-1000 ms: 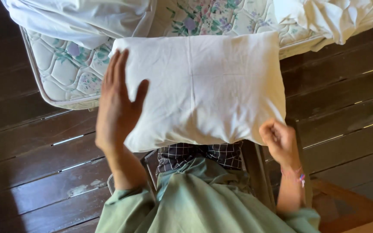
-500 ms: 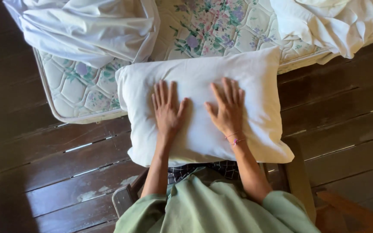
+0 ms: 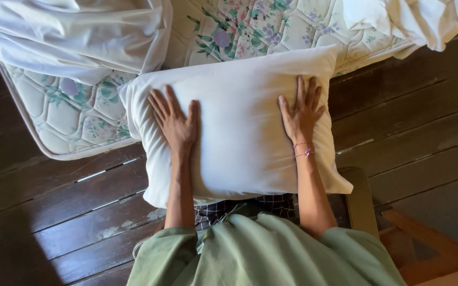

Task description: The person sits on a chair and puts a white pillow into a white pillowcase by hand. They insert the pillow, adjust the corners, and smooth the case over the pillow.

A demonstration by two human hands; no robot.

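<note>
A white pillow [image 3: 239, 122] lies across my lap and reaches onto the edge of a mattress. My left hand [image 3: 175, 123] presses flat on the pillow's left part, fingers spread. My right hand [image 3: 301, 113] lies flat near the pillow's right edge, fingers spread too, with a thin pink string bracelet at the wrist. Neither hand grips anything. I wear a pale green top with wide sleeves [image 3: 266, 254] over a dark checked cloth [image 3: 250, 206].
A quilted floral mattress [image 3: 75, 111] lies on the dark wooden plank floor [image 3: 414, 122]. Crumpled white sheets lie on it at the top left [image 3: 75, 32] and top right [image 3: 420, 18]. I sit on a low stool [image 3: 360, 201]. Wooden pieces [image 3: 436, 254] at bottom right.
Both hands have slid apart across the pillow, from its middle out toward its left and right parts. A second ago they held its edges. The view also shifted slightly.
</note>
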